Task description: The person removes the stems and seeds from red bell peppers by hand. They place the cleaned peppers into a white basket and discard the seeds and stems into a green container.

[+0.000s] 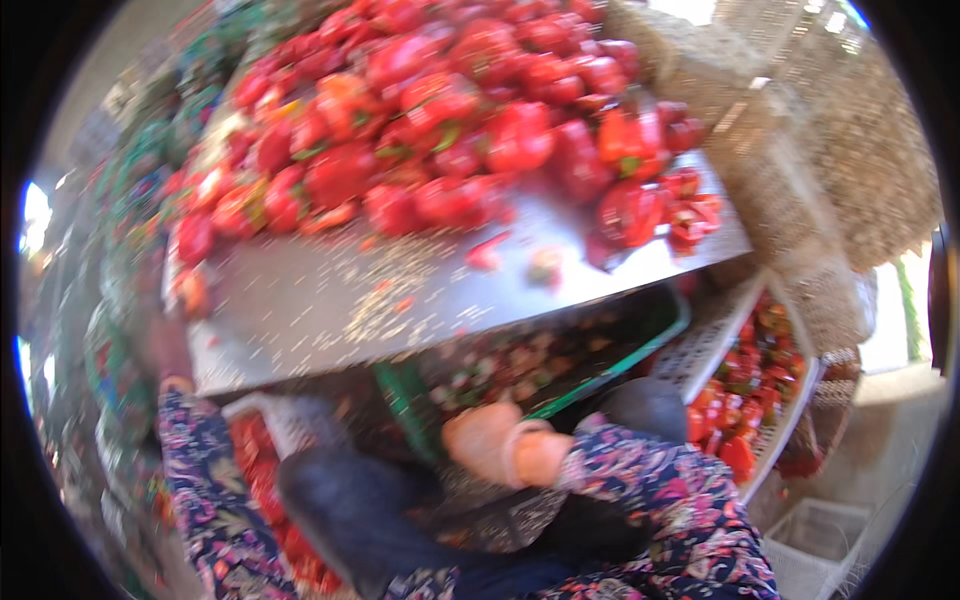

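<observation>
My right hand, with a band at the wrist, is over the near side of a green-rimmed crate holding pale and reddish pepper scraps. Its fingers are curled down out of sight, so anything inside them is hidden. My left hand, badly blurred, is at the left edge of the metal tabletop, just below a red pepper piece. I cannot tell if it grips anything. Red bell peppers are heaped across the back of the tabletop. Pale seeds and a cut pepper end lie nearer me.
At right, a white slotted crate holds red pepper pieces. Another pale crate with red pieces stands by my left leg. Stacked woven baskets or crates rise at back right. Green netted sacks line the left.
</observation>
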{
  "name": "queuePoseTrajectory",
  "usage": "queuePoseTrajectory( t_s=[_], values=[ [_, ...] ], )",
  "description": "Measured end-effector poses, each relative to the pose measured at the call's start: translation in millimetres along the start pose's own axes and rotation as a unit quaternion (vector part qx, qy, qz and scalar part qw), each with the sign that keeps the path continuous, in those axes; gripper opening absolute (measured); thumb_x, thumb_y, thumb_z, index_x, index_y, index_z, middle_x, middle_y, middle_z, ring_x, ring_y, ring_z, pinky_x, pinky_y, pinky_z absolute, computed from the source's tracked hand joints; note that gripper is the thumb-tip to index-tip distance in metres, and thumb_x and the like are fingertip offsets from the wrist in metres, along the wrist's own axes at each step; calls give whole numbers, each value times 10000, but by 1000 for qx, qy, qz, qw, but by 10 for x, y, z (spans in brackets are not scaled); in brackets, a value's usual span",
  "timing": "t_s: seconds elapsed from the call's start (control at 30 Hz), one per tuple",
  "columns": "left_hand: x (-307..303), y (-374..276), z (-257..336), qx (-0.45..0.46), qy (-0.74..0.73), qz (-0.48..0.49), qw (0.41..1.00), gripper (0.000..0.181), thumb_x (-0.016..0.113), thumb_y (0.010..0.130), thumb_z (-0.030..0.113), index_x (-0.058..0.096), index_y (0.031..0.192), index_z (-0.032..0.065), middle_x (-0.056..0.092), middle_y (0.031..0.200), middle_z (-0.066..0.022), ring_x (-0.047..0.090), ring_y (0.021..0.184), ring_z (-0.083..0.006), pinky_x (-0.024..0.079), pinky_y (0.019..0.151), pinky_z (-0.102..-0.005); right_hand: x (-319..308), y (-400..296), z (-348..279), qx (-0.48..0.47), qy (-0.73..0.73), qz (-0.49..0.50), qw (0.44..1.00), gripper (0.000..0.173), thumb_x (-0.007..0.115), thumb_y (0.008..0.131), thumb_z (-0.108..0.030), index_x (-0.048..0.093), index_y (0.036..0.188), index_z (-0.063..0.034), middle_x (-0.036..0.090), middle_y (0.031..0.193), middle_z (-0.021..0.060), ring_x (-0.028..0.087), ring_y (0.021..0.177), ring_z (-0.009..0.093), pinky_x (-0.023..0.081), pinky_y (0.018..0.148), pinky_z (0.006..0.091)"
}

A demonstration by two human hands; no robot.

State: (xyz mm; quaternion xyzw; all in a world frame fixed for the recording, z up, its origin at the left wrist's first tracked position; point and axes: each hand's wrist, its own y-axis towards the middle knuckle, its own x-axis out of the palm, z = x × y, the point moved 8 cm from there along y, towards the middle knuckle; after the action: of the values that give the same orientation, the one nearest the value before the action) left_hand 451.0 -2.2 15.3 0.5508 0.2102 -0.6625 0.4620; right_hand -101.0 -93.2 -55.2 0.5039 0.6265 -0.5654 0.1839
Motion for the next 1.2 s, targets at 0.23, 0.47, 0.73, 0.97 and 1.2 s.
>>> queuePoseTrajectory(
  t_s=[0.23,0.47,0.73,0.97,1.2],
  values=[
    [544,418,-455,-99,31,-64,993,509,673,810,210,517,1285,113,635,1129,-136,626,992,-293,516,821,-420,21,34,17,-16,53,-28,998,382,724,699,-112,640,1047,21,706,962,141,704,898,298,570,650,398],
    [481,-837,1231,113,-262,-98,953,503,683,760,122,509,1231,97,605,1123,-84,606,1013,-231,512,853,-367,-453,67,21,-51,108,87,989,233,630,798,-195,626,983,-54,680,863,141,689,770,330,528,583,447],
    [634,-2374,2986,124,-519,-292,794,585,703,724,70,489,1269,59,597,1112,-98,585,1003,-198,500,889,-329,-773,65,663,62,686,313,654,532,632,907,-381,481,1309,-69,639,839,114,619,692,169,498,546,327],
    [605,-2826,3023,84,-666,-348,655,615,670,765,-32,455,1339,26,550,1290,-101,545,1175,-203,443,1012,-328,-956,-72,691,76,514,424,742,555,710,812,-431,592,1189,-41,689,965,150,668,864,269,533,717,383],
    [165,-3040,3184,-11,-716,-374,589,568,650,858,25,417,1376,13,531,1323,-114,528,1205,-198,429,1035,-319,-1000,-116,659,15,653,390,649,484,709,806,-219,584,1226,-15,686,892,76,640,812,154,514,736,293]
  ],
)
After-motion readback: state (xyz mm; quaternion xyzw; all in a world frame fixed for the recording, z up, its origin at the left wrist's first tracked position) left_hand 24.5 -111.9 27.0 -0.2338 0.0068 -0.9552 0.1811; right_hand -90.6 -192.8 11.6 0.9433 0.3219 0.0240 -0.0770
